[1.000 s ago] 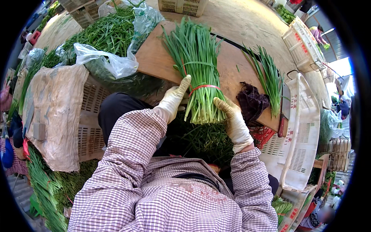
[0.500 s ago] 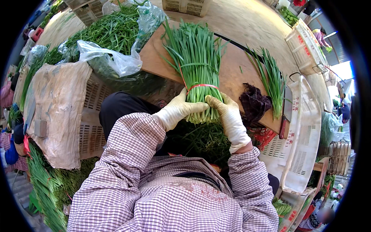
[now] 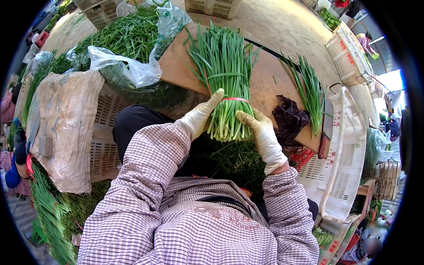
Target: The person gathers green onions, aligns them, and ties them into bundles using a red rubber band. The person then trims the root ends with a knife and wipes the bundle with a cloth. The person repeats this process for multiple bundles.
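Note:
A thick bunch of Chinese chives point(image 3: 223, 77) lies over a brown board point(image 3: 267, 73), its leaves pointing away from me and its pale cut stems toward me. A red band point(image 3: 235, 99) wraps its lower part. My gloved left hand point(image 3: 199, 118) grips the bunch's left side, with the thumb up along the stems beside the band. From the right, my gloved right hand point(image 3: 263, 137) closes on the stems just below the band. The fingers under the bunch are hidden. Farther right on the board are a smaller pile of loose chives point(image 3: 312, 95) and a crumpled dark cloth point(image 3: 290, 115).
A knife with a red handle point(image 3: 324, 147) lies at the board's right edge, beside a white plastic crate point(image 3: 346, 170). Left of the board, a clear plastic bag point(image 3: 132, 70) lies by heaped greens point(image 3: 128, 37). A sack-covered crate point(image 3: 64, 128) stands at my left.
My left hand has shifted its hold: the thumb, which lay across the stem ends, now points up along the bunch's left side. The right hand has barely moved.

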Demonstrator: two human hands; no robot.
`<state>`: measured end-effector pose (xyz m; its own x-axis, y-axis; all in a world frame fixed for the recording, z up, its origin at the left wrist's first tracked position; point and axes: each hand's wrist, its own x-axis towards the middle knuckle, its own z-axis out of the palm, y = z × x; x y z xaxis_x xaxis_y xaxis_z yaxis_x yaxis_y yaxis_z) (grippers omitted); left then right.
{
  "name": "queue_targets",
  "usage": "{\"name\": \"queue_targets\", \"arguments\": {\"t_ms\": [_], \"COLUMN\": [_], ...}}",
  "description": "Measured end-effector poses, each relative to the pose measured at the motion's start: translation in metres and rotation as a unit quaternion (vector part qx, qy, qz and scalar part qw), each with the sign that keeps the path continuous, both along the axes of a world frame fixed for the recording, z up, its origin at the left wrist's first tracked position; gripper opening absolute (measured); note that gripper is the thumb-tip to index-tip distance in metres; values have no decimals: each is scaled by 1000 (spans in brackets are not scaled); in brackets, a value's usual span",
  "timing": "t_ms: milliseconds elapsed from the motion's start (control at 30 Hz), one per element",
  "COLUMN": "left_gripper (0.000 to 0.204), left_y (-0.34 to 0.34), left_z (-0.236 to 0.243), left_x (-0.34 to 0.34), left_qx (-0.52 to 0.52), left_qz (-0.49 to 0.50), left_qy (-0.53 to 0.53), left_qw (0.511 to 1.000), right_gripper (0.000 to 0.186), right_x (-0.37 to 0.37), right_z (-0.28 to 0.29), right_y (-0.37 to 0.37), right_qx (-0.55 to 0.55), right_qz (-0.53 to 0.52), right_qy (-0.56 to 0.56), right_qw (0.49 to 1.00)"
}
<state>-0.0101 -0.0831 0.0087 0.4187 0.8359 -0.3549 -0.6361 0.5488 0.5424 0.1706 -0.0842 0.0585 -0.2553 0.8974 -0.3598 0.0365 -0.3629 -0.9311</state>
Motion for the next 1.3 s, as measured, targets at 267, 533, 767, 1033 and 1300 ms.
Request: {"name": "queue_targets", "arguments": {"t_ms": [267, 533, 767, 1033, 1300], "left_gripper": [47, 47, 50, 49, 50], "left_y": [3, 4, 6, 6, 7], "left_z": [11, 19, 19, 20, 25], "left_x": [20, 30, 33, 36, 38], "left_qx": [-9, -16, -8, -25, -25], "left_qz": [-13, 0, -4, 16, 3], "left_qy": [53, 96, 125, 105, 143], "left_qw": [998, 995, 992, 994, 989], "right_gripper": [56, 28, 11, 24, 33], "right_x": [3, -2, 5, 13, 3], "right_z": [28, 14, -8, 47, 19], "right_y": [-24, -47, -38, -75, -41], "right_qx": [507, 542, 606, 103, 470], "right_qz": [28, 52, 77, 326, 116], "right_qy": [-407, -540, -587, -216, -549], "right_qw": [760, 642, 532, 915, 681]}}
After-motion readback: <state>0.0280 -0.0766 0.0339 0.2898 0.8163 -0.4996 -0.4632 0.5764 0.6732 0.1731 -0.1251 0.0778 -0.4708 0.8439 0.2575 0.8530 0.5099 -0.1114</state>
